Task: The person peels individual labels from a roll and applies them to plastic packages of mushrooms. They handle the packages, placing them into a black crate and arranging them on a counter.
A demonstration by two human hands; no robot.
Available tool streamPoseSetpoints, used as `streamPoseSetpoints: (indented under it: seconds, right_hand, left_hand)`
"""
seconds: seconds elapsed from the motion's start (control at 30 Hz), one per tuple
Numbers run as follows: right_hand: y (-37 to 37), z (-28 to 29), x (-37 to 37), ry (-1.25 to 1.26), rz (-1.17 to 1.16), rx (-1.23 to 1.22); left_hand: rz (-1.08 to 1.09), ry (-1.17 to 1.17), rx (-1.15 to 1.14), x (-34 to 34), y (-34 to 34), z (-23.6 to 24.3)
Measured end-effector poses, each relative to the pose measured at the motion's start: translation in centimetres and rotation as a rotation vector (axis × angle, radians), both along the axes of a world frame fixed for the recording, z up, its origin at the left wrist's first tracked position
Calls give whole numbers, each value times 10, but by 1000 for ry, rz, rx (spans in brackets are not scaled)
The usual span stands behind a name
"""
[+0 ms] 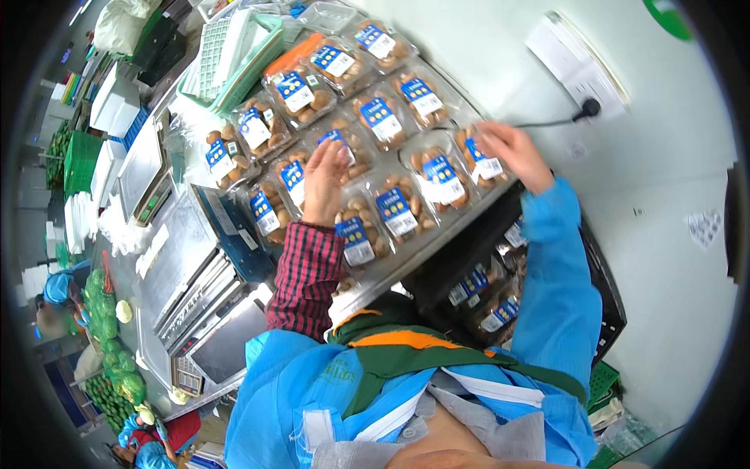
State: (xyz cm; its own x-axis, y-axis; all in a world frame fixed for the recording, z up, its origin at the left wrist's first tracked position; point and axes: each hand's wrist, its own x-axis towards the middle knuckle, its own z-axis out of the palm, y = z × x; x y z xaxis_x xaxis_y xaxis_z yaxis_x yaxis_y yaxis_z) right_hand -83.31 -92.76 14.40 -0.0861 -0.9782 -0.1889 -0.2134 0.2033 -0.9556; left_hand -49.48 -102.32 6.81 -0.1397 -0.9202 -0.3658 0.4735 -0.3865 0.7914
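Clear plastic packs of brown mushrooms with blue-and-white labels lie in rows on a metal table (pixel 461 227). My left hand (pixel 324 176) is over the middle of these rows, its fingers stretched forward and holding nothing that I can see. Close under it are a mushroom pack (pixel 350 144) and, nearer me, another pack (pixel 359 238). At the table's right edge, my right hand (pixel 516 155) has its fingers on the upper right part of an end mushroom pack (pixel 486 168). Its grip underneath is partly hidden. Another pack (pixel 444 178) lies just left of that one.
Below the table's right side, a black crate (pixel 605 289) holds more mushroom packs. A pale green basket (pixel 223 62) stands at the far left of the packs. Scales (pixel 230 336) are to my left. A black plug (pixel 590 108) sits in the right wall. Another person (pixel 156 445) works at lower left.
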Motion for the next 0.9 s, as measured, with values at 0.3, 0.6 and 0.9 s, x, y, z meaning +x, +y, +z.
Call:
streamPoseSetpoints:
  seconds: [0.3,0.6,0.9]
  right_hand:
    - [-326,-130,25,246,-248,21]
    - [-307,-125,42,-28,-354,73]
    - [-280,-139,52,-300,-13,229]
  left_hand:
    - [310,421,144,43,-94,-79]
    - [437,421,219,10,-123,-86]
    - [387,488,143,18,-155,-112]
